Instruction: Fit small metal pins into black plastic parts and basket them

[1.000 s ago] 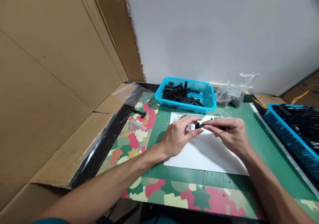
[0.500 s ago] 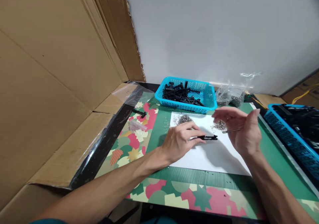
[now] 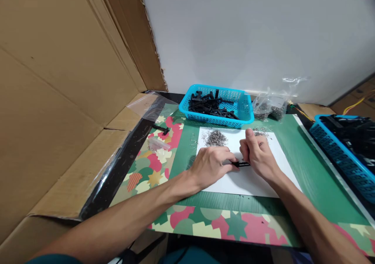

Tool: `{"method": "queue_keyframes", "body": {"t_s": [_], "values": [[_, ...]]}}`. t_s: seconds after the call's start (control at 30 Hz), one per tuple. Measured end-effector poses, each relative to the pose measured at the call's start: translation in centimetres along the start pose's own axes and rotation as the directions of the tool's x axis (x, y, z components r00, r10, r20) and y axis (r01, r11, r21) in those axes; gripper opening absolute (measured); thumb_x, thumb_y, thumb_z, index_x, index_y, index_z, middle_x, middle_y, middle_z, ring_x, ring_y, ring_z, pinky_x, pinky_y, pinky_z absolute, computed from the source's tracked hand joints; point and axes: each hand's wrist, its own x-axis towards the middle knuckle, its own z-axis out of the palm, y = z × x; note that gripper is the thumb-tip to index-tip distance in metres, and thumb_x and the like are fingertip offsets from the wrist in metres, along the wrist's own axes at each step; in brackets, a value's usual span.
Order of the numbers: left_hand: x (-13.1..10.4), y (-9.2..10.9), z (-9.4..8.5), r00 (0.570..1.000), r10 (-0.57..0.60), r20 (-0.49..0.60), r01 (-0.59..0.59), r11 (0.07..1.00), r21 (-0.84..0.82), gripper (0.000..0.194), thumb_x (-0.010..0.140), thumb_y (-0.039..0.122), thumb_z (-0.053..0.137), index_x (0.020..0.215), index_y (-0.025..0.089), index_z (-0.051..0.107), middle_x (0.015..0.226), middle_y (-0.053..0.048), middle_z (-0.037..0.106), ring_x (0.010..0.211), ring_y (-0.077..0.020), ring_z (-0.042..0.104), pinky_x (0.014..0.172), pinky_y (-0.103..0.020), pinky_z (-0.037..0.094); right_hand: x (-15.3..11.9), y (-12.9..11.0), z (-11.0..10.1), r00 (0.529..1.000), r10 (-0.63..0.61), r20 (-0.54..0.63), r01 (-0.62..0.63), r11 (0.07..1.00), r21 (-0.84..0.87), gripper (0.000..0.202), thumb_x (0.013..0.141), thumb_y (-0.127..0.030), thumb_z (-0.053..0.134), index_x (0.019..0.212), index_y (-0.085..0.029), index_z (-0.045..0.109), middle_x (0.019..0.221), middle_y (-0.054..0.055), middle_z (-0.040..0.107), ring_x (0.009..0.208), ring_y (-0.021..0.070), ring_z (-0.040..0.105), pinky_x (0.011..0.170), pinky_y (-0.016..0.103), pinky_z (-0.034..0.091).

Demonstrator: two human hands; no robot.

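Observation:
My left hand (image 3: pixel 212 165) pinches a slim black part (image 3: pixel 242 164) above the white paper (image 3: pixel 231 184). Curled at the right end of that part is my right hand (image 3: pixel 259 156), thumb up, with a thin metal tool (image 3: pixel 260 144) partly showing in its grip. Where the right fingers meet the black part is hidden. A pile of small metal pieces (image 3: pixel 216 138) lies on the paper behind my left hand. A second metal pile (image 3: pixel 260 131) sits behind my right hand, partly covered by it.
A blue basket (image 3: pixel 216 121) of black parts stands at the back, beside clear bags (image 3: pixel 269 109) of metal pieces. Another blue basket (image 3: pixel 336 150) is at the right. A black part (image 3: pixel 161 129) and a small plastic bag (image 3: pixel 158 144) lie left. Cardboard (image 3: pixel 58 99) rises at the left.
My right hand has moved left to the black part and its fingers have closed around the metal tool. My left hand keeps its pinch. The view has shifted slightly.

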Motion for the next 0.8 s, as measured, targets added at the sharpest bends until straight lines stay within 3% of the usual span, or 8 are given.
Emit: {"method": "queue_keyframes", "body": {"t_s": [0.37, 0.8], "values": [[0.05, -0.21, 0.21, 0.999, 0.032, 0.009, -0.033, 0.999, 0.037, 0.003, 0.087, 0.025, 0.087, 0.084, 0.025, 0.085, 0.079, 0.003, 0.077, 0.072, -0.0152, 0.069, 0.059, -0.027, 0.039, 0.16, -0.33, 0.14, 0.998, 0.027, 0.050, -0.026, 1.000, -0.016, 0.087, 0.098, -0.085, 0.036, 0.039, -0.022, 0.042, 0.037, -0.001, 0.037, 0.039, 0.0086, 0.032, 0.044, 0.028, 0.026], [-0.14, -0.15, 0.24, 0.994, 0.104, 0.016, -0.106, 0.986, 0.126, 0.017, 0.095, 0.023, 0.074, 0.081, 0.023, 0.084, 0.071, 0.000, 0.073, 0.062, -0.0147, 0.064, 0.054, -0.027, 0.036, -0.29, -0.77, 0.57, 0.994, 0.033, 0.100, -0.028, 0.998, -0.050, 0.081, 0.100, -0.080, 0.040, 0.043, -0.024, 0.030, 0.042, -0.004, 0.028, 0.044, 0.0088, 0.024, 0.044, 0.030, 0.021]]}}
